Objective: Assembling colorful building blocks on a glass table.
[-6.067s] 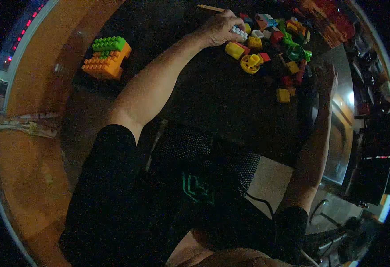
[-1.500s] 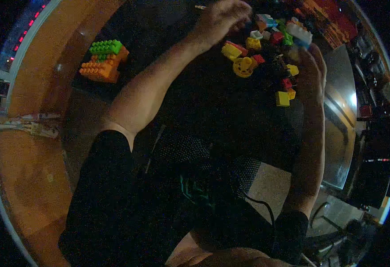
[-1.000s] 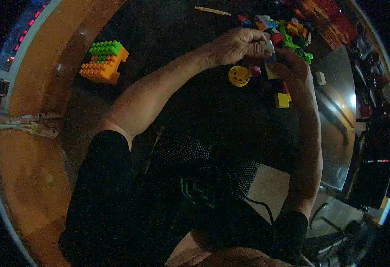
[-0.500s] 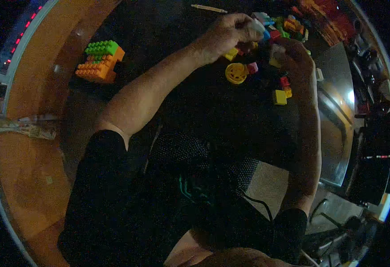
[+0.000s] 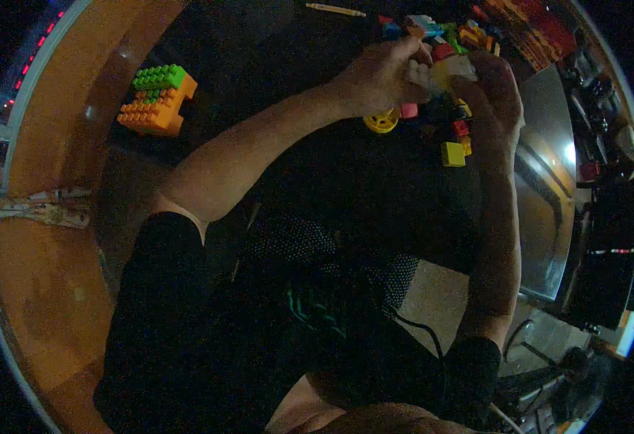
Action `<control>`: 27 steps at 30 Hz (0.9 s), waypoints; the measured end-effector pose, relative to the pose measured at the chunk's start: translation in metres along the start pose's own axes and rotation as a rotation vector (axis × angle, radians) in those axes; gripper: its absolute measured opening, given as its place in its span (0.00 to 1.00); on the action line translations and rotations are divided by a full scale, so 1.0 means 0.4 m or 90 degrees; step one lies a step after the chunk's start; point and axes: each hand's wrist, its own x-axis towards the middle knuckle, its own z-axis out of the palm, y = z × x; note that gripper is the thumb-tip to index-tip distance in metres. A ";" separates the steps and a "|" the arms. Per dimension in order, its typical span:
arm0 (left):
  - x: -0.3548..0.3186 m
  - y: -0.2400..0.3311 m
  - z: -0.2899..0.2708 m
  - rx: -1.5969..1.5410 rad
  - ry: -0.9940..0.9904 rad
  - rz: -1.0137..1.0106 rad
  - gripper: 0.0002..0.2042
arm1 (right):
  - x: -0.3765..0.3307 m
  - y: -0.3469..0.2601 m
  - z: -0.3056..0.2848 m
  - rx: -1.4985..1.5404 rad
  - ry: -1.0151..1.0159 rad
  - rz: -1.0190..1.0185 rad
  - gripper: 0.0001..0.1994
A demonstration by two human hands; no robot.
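Pale plastic block (image 5: 463,68), studded plastic block stack (image 5: 163,108), matt black cloth sleeve (image 5: 159,267), smooth glossy grey panel (image 5: 551,130)

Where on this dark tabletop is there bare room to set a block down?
Two patches look bare: one between the orange-and-green stack, the left forearm and tan stick; another between that forearm and the right forearm, nearer the body than the yellow block. Crowded: the far right, with loose coloured blocks around the left hand and right hand.

black short-sleeved shirt (image 5: 187,325) with angular green line print (image 5: 315,317), bare hands (image 5: 383,78)
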 end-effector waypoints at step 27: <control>-0.007 0.024 0.006 -0.716 -0.006 -0.293 0.19 | -0.004 -0.027 0.026 -0.103 -0.049 -0.058 0.17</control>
